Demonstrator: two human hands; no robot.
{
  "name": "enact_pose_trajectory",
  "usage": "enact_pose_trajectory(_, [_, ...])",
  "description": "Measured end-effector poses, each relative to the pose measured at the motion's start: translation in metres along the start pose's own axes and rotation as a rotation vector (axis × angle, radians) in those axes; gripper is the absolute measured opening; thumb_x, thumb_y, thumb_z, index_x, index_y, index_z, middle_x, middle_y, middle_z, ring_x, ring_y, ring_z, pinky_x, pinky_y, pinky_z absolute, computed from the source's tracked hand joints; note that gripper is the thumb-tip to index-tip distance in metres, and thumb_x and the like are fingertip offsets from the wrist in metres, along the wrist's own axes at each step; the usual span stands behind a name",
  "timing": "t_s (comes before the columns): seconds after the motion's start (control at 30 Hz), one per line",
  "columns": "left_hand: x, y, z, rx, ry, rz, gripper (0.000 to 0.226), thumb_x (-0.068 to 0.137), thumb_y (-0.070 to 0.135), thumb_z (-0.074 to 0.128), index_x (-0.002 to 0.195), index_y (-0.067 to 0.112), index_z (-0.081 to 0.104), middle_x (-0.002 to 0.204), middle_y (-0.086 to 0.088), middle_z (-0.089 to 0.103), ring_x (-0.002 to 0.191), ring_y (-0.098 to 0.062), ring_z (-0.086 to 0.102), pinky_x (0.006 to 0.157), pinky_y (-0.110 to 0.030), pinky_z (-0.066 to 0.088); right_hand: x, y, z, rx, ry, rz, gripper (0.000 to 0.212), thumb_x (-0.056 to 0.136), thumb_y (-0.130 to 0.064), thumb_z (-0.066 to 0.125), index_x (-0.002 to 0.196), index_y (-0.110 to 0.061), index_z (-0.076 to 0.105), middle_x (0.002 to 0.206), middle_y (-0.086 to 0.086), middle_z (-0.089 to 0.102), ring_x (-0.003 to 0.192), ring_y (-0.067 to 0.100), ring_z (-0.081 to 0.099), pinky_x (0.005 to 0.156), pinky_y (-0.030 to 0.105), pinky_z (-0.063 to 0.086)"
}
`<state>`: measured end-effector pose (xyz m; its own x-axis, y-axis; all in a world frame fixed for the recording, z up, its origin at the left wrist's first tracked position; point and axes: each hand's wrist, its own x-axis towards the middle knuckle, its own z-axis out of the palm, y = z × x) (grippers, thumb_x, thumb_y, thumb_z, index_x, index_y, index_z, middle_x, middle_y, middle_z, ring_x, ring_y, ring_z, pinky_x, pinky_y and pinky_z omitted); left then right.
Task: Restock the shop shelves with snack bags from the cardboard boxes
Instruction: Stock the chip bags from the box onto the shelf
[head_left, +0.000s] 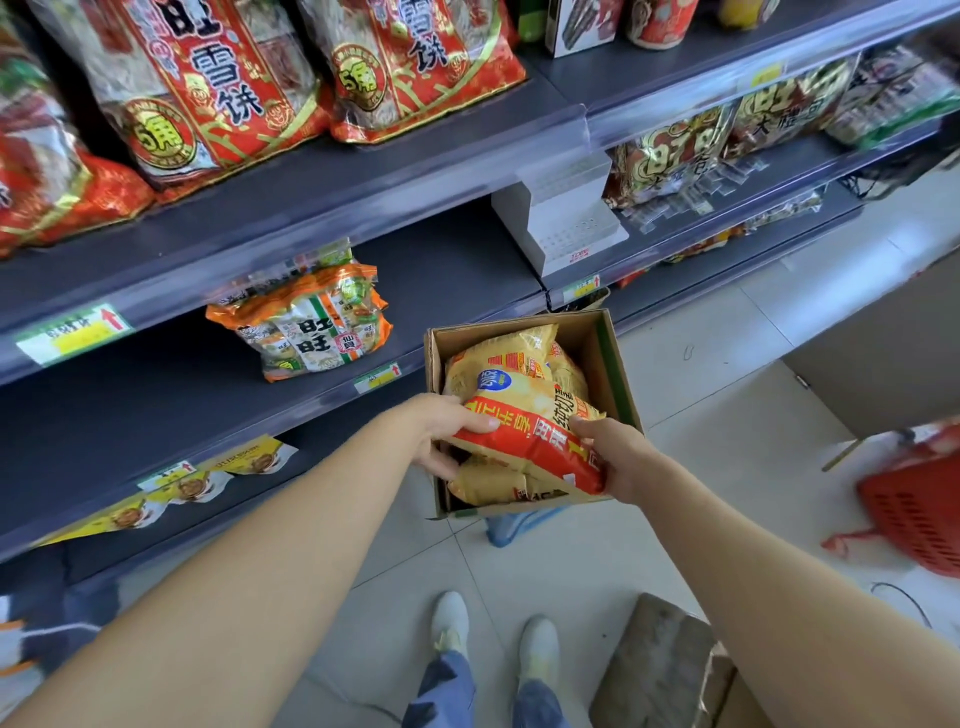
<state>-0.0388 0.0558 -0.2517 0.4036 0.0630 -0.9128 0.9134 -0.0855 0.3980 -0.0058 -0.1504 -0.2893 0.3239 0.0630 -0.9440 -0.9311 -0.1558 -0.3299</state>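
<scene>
Both hands hold a yellow snack bag (524, 415) above the open cardboard box (610, 364) at the centre. Its long axis runs from 10 o'clock to 4 o'clock, red-banded edge nearest the person. The left hand (441, 431) pinches the 10 o'clock end, thumb on top and fingers (441, 465) beneath. The right hand (621, 457) curls round the 4 o'clock corner.

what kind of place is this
Most likely a small grocery or convenience shop: grey shelves with price tags on their front edges, big red snack bags on display, and a red shopping basket on the tiled floor.
</scene>
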Motion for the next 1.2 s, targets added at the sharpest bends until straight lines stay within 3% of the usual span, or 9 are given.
enact_pose_trajectory(0.17, [-0.008,0.006,0.006,-0.312,0.092,0.094,0.065,0.079,0.021,0.077,0.134,0.01,0.044,0.127,-0.018,0.057,0.104,-0.037,0.063,0.08,-0.043,0.053,-0.011,-0.005,0.004,0.033,-0.027,-0.017,0.042,0.09,-0.034,0.062,0.119,-0.011,0.042,0.101,0.014,0.069,0.085,0.023,0.071,0.049,0.03,0.053])
enact_pose_trajectory(0.33, [-0.009,0.004,0.015,-0.612,0.247,0.196,0.054,0.074,0.018,0.08,0.117,0.009,0.049,0.113,-0.014,0.063,0.101,-0.029,0.062,0.072,-0.044,0.054,-0.022,-0.012,0.006,0.01,-0.041,-0.104,0.034,0.092,-0.027,0.061,0.116,-0.014,0.041,0.102,0.01,0.066,0.093,0.023,0.065,0.084,0.046,0.053])
enact_pose_trajectory(0.43, [-0.012,0.006,0.022,-0.728,0.27,0.274,0.044,0.078,0.015,0.077,0.111,0.018,0.047,0.112,-0.009,0.062,0.103,-0.025,0.06,0.061,-0.039,0.051,-0.022,-0.016,0.009,0.027,-0.083,-0.11,0.024,0.093,-0.023,0.059,0.11,-0.014,0.045,0.101,0.009,0.068,0.093,0.022,0.064,0.088,0.047,0.049])
enact_pose_trajectory(0.53, [-0.015,0.011,0.029,-0.821,0.222,0.348,0.054,0.078,0.015,0.076,0.12,0.026,0.043,0.116,-0.004,0.061,0.106,-0.025,0.058,0.072,-0.046,0.048,-0.019,-0.016,0.02,0.037,-0.166,-0.103,0.016,0.095,-0.02,0.056,0.108,-0.014,0.048,0.1,0.01,0.068,0.093,0.022,0.064,0.099,0.051,0.043])
enact_pose_trajectory(0.63, [-0.011,0.01,0.031,-0.739,0.326,0.372,0.073,0.073,0.013,0.081,0.128,0.024,0.034,0.114,-0.002,0.06,0.099,-0.021,0.06,0.066,-0.035,0.046,-0.013,-0.012,0.03,0.002,-0.186,-0.108,0.017,0.094,-0.02,0.058,0.108,-0.013,0.051,0.101,0.008,0.066,0.1,0.022,0.061,0.103,0.05,0.04])
enact_pose_trajectory(0.77, [-0.004,0.002,0.018,-0.63,0.438,0.439,0.054,0.073,0.01,0.079,0.12,0.014,0.053,0.11,-0.005,0.067,0.098,-0.021,0.065,0.066,-0.028,0.047,-0.002,-0.011,0.028,-0.238,-0.216,-0.135,0.038,0.088,-0.03,0.066,0.12,-0.012,0.053,0.122,0.004,0.063,0.118,0.025,0.055,0.103,0.047,0.039])
enact_pose_trajectory(1.0, [-0.003,-0.007,0.006,-0.483,0.505,0.549,0.058,0.069,0.009,0.081,0.12,0.016,0.054,0.108,-0.002,0.068,0.097,-0.017,0.066,0.081,-0.036,0.054,0.026,-0.023,0.026,-0.329,-0.002,-0.315,0.038,0.081,-0.003,0.065,0.119,-0.003,0.06,0.123,0.018,0.063,0.113,0.033,0.061,0.094,0.04,0.052])
enact_pose_trajectory(1.1, [-0.01,-0.011,-0.002,-0.497,0.526,0.575,0.06,0.07,0.009,0.081,0.122,0.015,0.052,0.108,-0.002,0.067,0.095,-0.015,0.065,0.075,-0.031,0.053,0.031,-0.026,0.033,-0.339,0.111,-0.358,0.049,0.085,-0.007,0.062,0.132,-0.012,0.048,0.116,0.01,0.063,0.101,0.03,0.064,0.089,0.045,0.055])
enact_pose_trajectory(1.2, [-0.018,-0.016,-0.012,-0.512,0.539,0.597,0.057,0.072,0.008,0.079,0.122,0.014,0.052,0.106,0.0,0.067,0.093,-0.011,0.065,0.067,-0.024,0.049,0.034,-0.03,0.04,-0.389,0.129,-0.422,0.065,0.092,-0.005,0.052,0.145,-0.034,0.027,0.122,0.002,0.058,0.096,0.021,0.062,0.079,0.037,0.057])
